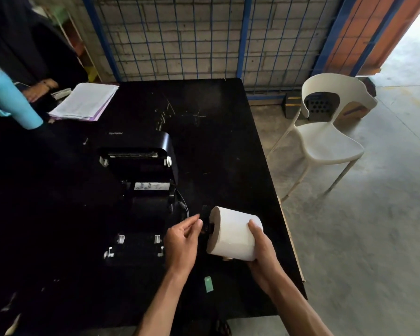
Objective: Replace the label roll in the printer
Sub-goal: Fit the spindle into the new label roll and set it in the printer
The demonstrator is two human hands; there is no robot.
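A black label printer [141,190] stands open on the black table [216,141], its lid tipped back and its roll bay dark. Just right of it I hold a white label roll [233,232] on its side above the table. My right hand [260,248] grips the roll's right end. My left hand [182,241] pinches a black spindle piece [206,220] at the roll's left core. A thin black cable runs past the printer's right side.
A stack of papers [85,101] lies at the table's far left, next to a light blue tumbler [12,98]. Another person's hand [40,89] rests there. A small green tag [208,284] lies near the front edge. A white plastic chair [325,134] stands right of the table.
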